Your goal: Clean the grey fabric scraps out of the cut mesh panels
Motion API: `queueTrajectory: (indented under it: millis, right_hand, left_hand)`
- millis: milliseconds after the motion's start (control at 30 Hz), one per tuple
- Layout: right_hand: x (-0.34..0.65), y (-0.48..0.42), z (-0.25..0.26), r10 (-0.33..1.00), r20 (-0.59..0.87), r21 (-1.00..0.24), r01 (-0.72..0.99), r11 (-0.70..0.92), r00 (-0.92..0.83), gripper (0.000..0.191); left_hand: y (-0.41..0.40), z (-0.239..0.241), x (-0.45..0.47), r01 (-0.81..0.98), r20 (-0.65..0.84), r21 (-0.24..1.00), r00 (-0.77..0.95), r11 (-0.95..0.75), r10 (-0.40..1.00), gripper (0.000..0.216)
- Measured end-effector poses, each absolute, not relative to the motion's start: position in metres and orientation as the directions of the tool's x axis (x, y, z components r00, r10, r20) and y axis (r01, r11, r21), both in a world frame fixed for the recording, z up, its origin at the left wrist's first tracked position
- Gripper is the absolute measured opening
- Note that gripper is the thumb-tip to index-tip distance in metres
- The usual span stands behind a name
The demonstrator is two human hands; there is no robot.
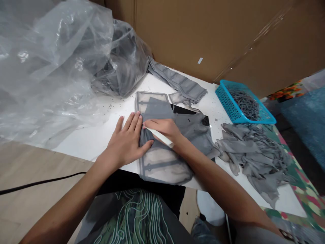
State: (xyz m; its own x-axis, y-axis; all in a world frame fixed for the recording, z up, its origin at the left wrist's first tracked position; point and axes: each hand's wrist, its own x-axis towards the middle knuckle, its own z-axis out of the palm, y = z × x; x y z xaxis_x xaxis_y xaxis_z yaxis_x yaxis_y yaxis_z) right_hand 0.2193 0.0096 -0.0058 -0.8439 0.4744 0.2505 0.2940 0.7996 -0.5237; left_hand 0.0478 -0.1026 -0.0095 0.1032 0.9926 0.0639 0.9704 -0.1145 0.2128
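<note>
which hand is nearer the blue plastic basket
Right. The right hand, holding a white tool on gray sheer fabric, is left of the blue plastic basket; the left hand lies farther left, on the fabric's edge.

Fabric is grey w/ dk bands, stick white, basket blue, cloth grn w/ pink spots.

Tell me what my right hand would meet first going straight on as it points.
Your right hand would likely meet your left hand first, at the index finger, though depth is unclear.
</note>
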Motion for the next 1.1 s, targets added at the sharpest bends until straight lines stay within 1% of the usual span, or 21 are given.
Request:
queueTrajectory:
  millis: [67,100,167,267,367,467,500,567,667,767,867,1000,1100]
  right_hand:
    - [0.215,0.011,-0.006,0.517,0.306,-0.48,0.34,0.809,-0.799,0.025]
    - [0.214,0.012,-0.006,0.571,0.329,-0.498,0.376,0.782,-0.752,0.026]
    - [0.218,0.018,-0.003,0.661,0.345,-0.582,0.401,0.708,-0.666,0.027]
    - [0.24,0.029,0.005,0.685,0.303,-0.698,0.336,0.633,-0.662,0.021]
    - [0.272,0.036,0.009,0.719,0.249,-0.714,0.378,0.589,-0.649,0.017]
    - [0.297,0.037,0.006,0.768,0.22,-0.731,0.42,0.538,-0.601,0.018]
    - [0.301,0.036,0.003,0.771,0.224,-0.742,0.408,0.532,-0.596,0.018]
    - [0.306,0.035,-0.001,0.756,0.24,-0.756,0.371,0.539,-0.609,0.018]
    - [0.306,0.034,-0.004,0.724,0.28,-0.761,0.315,0.568,-0.63,0.017]
    - [0.306,0.034,-0.004,0.704,0.303,-0.757,0.287,0.587,-0.642,0.017]
    - [0.307,0.035,-0.002,0.702,0.294,-0.759,0.288,0.584,-0.649,0.015]
    - [0.308,0.035,-0.003,0.705,0.285,-0.757,0.299,0.582,-0.65,0.013]
    - [0.309,0.035,-0.004,0.689,0.317,-0.74,0.285,0.61,-0.652,0.013]
  left_hand:
    - [-0.102,-0.008,0.048,0.97,0.035,0.216,0.103,-0.108,0.994,0.096]
    - [-0.102,-0.009,0.047,0.97,0.034,0.219,0.104,-0.109,0.994,0.097]
    - [-0.102,-0.011,0.046,0.968,0.055,0.221,0.107,-0.117,0.993,0.096]
    - [-0.104,-0.014,0.043,0.965,0.11,0.227,0.104,-0.127,0.988,0.095]
    - [-0.104,-0.011,0.043,0.96,0.142,0.239,0.111,-0.143,0.984,0.09]
    - [-0.099,-0.002,0.054,0.954,0.154,0.225,0.167,-0.199,0.974,0.071]
    - [-0.097,0.0,0.062,0.947,0.161,0.229,0.191,-0.225,0.968,0.065]
    - [-0.092,0.002,0.081,0.928,0.177,0.259,0.227,-0.268,0.958,0.06]
    - [-0.087,-0.003,0.108,0.916,0.199,0.292,0.221,-0.273,0.955,0.066]
    - [-0.086,-0.013,0.122,0.931,0.207,0.265,0.199,-0.251,0.958,0.075]
    - [-0.086,-0.017,0.122,0.937,0.204,0.232,0.216,-0.262,0.955,0.078]
    - [-0.086,-0.015,0.119,0.94,0.211,0.2,0.235,-0.277,0.949,0.079]
    - [-0.086,-0.015,0.12,0.945,0.227,0.169,0.238,-0.279,0.944,0.077]
